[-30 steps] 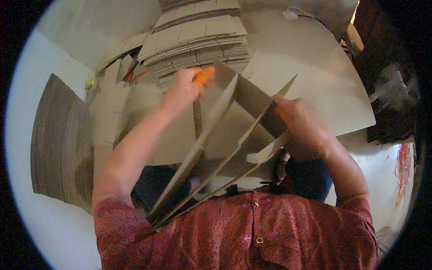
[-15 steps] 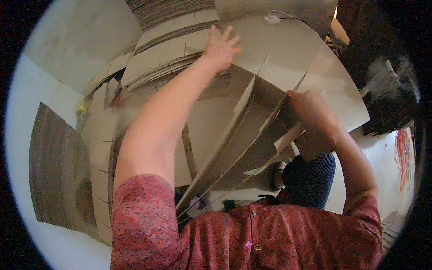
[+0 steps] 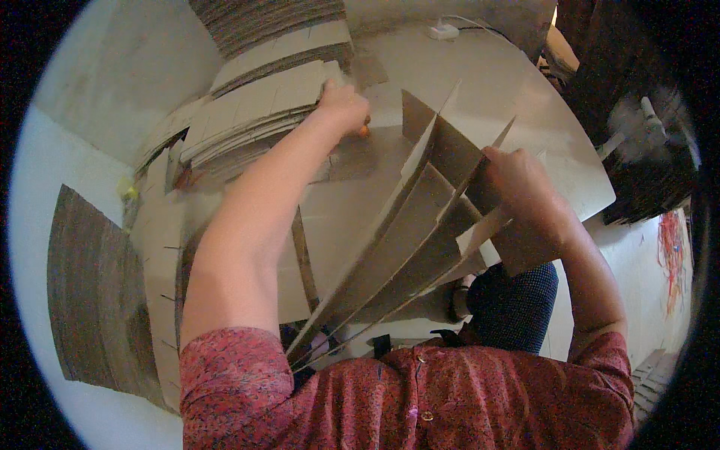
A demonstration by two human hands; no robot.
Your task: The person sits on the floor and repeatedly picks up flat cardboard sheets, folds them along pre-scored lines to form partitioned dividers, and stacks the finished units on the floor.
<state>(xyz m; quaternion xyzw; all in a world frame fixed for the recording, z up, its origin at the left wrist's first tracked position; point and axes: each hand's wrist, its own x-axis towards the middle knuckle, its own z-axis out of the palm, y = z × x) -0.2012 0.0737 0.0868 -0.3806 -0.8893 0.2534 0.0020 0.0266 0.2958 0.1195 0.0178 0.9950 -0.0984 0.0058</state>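
Slotted cardboard strips, crossed into a partly fanned cardboard divider (image 3: 405, 225), stand tilted in front of me. My right hand (image 3: 521, 180) is closed round the divider's upper right part, with its fingertips on a strip's edge. At the far left, my left hand (image 3: 343, 107) has its fingers curled at the right end of a stack of slotted cardboard strips (image 3: 251, 101). It seems to grip a strip there, though the fingertips are partly hidden. A small orange band (image 3: 364, 130) shows on one of its fingers.
More cardboard stacks (image 3: 274, 22) rise behind, and a brown stack (image 3: 97, 285) lies at the left. A pale table (image 3: 555, 135) curves round to the right, with a white plug adapter (image 3: 444, 31) and cable at its back. Red strings (image 3: 670, 255) hang at the far right.
My left hand has moved left and slightly nearer, from spread fingers to curled ones at the stack's end. My right hand stays on the divider, whose strips now stand further apart.
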